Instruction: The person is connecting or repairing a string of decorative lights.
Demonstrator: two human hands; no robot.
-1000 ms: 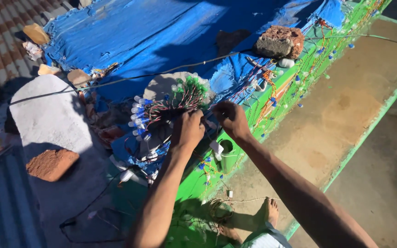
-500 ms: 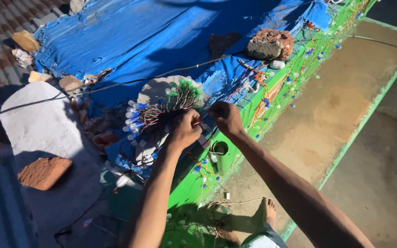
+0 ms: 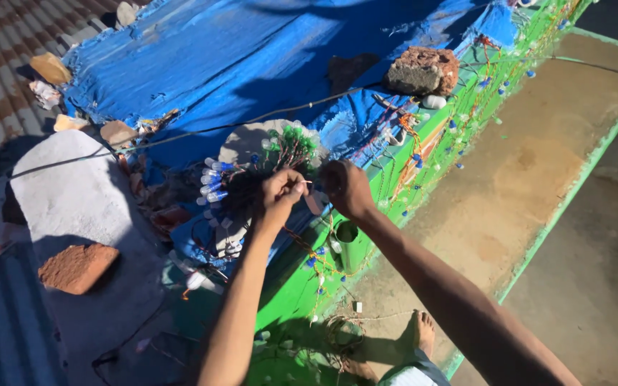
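Thin wire is pinched between the fingertips of the left hand [image 3: 282, 191], and the right hand [image 3: 345, 187], just at its 3 o'clock, is clenched on the same strand. Both grips work a tangled bundle of small lights [image 3: 252, 179] lying at 9 o'clock of the hands on the blue tarp [image 3: 202, 64]. Likely light and limp, the string would snag easily and its bulbs look fragile; holding the wire between bulbs seems safest. A brick [image 3: 423, 69] sits at 1 o'clock, and the green ledge [image 3: 302, 279] runs below.
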